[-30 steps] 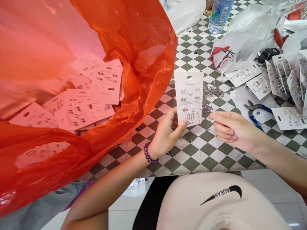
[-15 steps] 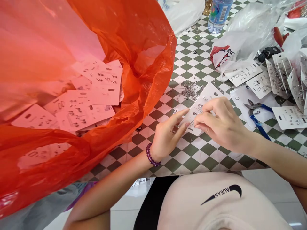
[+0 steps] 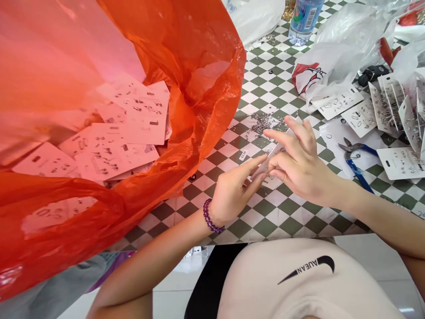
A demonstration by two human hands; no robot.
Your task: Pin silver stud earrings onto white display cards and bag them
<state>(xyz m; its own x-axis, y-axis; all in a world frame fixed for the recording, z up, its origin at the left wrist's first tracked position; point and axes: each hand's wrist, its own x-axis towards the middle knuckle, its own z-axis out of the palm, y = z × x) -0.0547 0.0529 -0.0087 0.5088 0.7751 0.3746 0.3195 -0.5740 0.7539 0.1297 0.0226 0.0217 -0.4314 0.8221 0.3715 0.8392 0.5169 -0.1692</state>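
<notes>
A red bag (image 3: 212, 128) sits at the far left. Next, the left hand (image 3: 230, 192) pinches the low left edge of the card (image 3: 272, 182) between thumb and fingers. The right hand (image 3: 307, 177) is over the card's front, thumb and pointer close together, other fingers spread. I can't tell if they pinch anything. Cutters (image 3: 354, 156) lie farther right.

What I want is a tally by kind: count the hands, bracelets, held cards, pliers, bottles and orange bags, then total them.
Hands, left hand and right hand: 2
Beaded bracelet: 1
Held card: 1
Pliers: 1
Bottle: 1
Orange bag: 1
Total: 7
</notes>
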